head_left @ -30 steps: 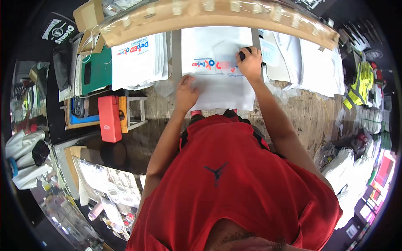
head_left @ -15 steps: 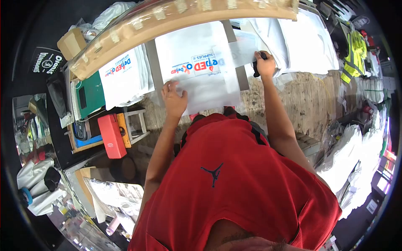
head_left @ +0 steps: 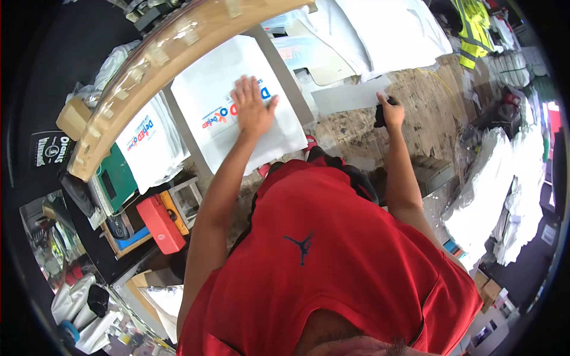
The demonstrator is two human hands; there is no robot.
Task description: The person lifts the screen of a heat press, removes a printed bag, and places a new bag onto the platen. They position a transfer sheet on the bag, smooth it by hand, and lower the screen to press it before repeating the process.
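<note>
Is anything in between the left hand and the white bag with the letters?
No, nothing visible. The left hand lies flat on the white bag, fingers spread over the letters. The right hand is off to the side, holding a dark tool.

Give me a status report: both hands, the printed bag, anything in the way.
Left hand open, flat on the white printed bag. Right hand shut on a dark tool, beside a pale strip. Nothing else on the bag.
</note>
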